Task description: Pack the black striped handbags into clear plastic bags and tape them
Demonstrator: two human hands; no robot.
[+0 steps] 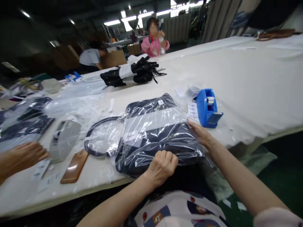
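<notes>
A black handbag [165,146] lies flat on the table inside a clear plastic bag. A pale band crosses it, and its looped handle [88,137] sticks out to the left under the plastic. My left hand [163,165] is closed in a fist on the near edge of the plastic-wrapped handbag. Along the right side, my right hand [201,132] touches the wrapping with its fingers stretched out; some of them are hidden. Just beyond that hand stands a blue tape dispenser [207,108], beside a sheet of small white labels [193,110].
At left, a co-worker's hand [27,154] is near a grey tape dispenser [65,140]. A brown phone [74,167] lies at the near edge. Black bags [142,71] with pale wrapping and loose clear plastic [75,94] lie farther back. Two people are beyond the table.
</notes>
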